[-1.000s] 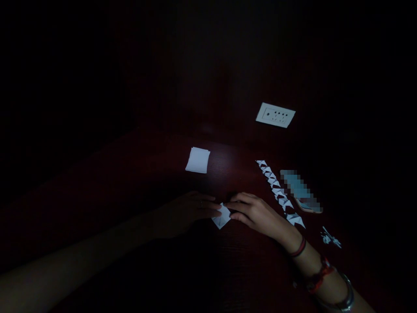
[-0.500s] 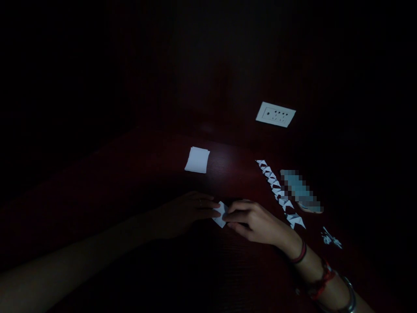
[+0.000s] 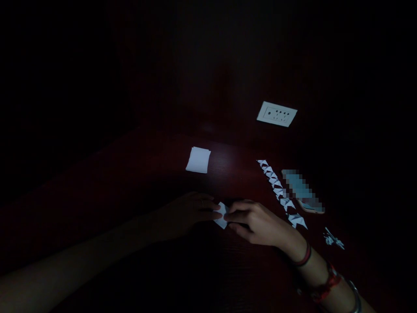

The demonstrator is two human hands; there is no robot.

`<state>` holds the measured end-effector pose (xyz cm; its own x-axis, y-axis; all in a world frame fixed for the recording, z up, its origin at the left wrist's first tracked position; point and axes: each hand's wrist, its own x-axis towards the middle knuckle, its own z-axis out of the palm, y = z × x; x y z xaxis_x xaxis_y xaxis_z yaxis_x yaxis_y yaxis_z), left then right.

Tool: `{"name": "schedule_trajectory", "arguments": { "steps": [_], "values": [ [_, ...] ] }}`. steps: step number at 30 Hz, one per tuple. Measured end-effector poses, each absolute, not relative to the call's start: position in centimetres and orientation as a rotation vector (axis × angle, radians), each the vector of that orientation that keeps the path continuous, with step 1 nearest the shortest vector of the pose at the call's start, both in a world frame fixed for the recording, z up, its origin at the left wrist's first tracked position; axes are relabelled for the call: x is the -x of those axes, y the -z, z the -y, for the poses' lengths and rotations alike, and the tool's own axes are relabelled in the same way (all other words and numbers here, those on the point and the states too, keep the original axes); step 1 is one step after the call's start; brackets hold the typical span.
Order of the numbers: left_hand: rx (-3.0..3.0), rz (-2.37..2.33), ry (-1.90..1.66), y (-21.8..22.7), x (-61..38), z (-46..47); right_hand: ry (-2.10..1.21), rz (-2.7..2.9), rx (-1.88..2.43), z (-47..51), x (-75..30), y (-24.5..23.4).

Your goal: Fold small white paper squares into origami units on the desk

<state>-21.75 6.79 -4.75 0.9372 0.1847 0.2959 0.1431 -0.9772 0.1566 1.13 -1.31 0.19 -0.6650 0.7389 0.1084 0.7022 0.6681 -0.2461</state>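
Note:
A small white piece of paper (image 3: 222,222) lies on the dark red table in front of me, its corners pointing towards and away from me. My left hand (image 3: 192,211) reaches in from the left with fingers stretched out, two fingertips resting on the paper's left part. A ring is on one finger. From the right, my right hand (image 3: 249,219) has bent fingers closed on the paper's right edge, covering it. The left thumb is lost in the dark.
Beyond my hands lies a stack of white square paper (image 3: 198,160). To the right runs a row of folded paper pieces (image 3: 276,191), beside a pixelated phone (image 3: 302,191). Small white bits (image 3: 333,238) lie nearer. A wall socket (image 3: 277,114) is behind. Much is dark.
The whole view has shifted very slightly. Both hands keep almost the same place on the paper.

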Motion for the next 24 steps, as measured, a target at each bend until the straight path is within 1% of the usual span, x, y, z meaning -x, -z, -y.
{"name": "schedule_trajectory", "arguments": {
  "steps": [7,14,24],
  "values": [
    [-2.95,-0.273,-0.482,5.3,21.8,-7.0,-0.3,2.745,1.142,1.6,-1.5,-1.0],
    [-2.956,-0.238,-0.459,5.1,21.8,-6.9,-0.334,2.639,1.124,1.5,-1.5,-0.1],
    [-2.887,-0.18,-0.499,4.8,22.0,-6.9,-0.412,2.692,1.13,1.6,-1.6,-0.2]
  ]
}}
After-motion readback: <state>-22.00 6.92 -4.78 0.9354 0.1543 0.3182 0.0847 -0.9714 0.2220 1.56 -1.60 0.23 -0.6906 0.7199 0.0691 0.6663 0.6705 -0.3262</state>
